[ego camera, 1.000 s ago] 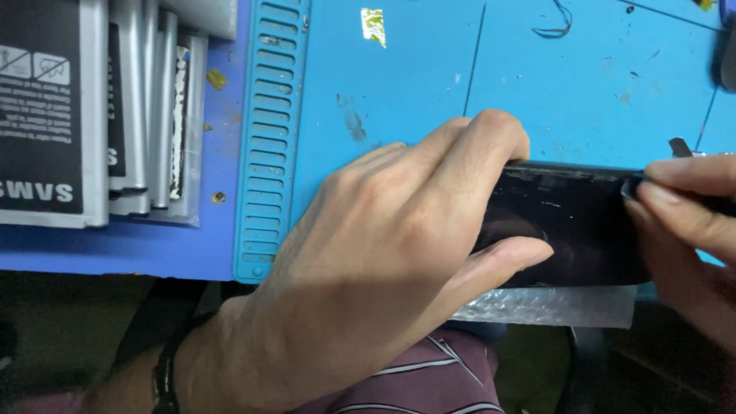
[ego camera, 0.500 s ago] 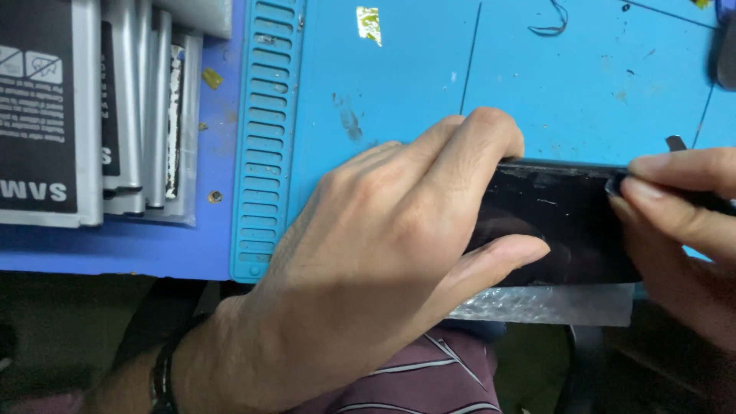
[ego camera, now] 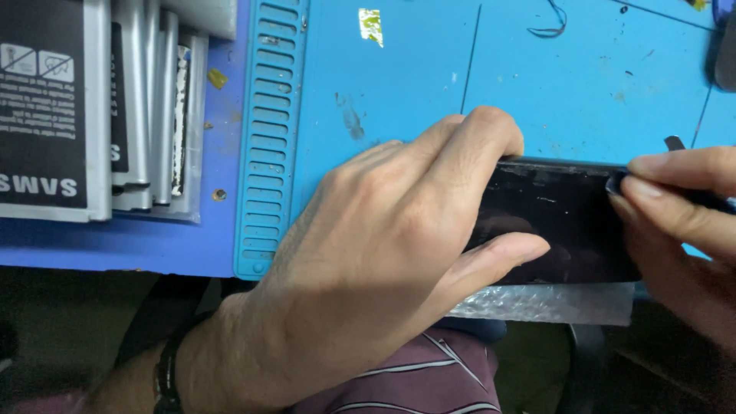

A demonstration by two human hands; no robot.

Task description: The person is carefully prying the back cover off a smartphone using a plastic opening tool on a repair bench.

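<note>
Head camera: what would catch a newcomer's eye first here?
The left hand fills the middle, clamped over a black phone at the near edge of the blue work mat. At the right edge, the right hand pinches a thin dark tool against the phone's upper right corner. A row of grey phone batteries stands at top left, beside the mat.

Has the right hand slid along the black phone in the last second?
Yes, slightly. The right hand has crept left along the black phone, towards the left hand; the phone stays put against the blue mat's seam line.
</note>
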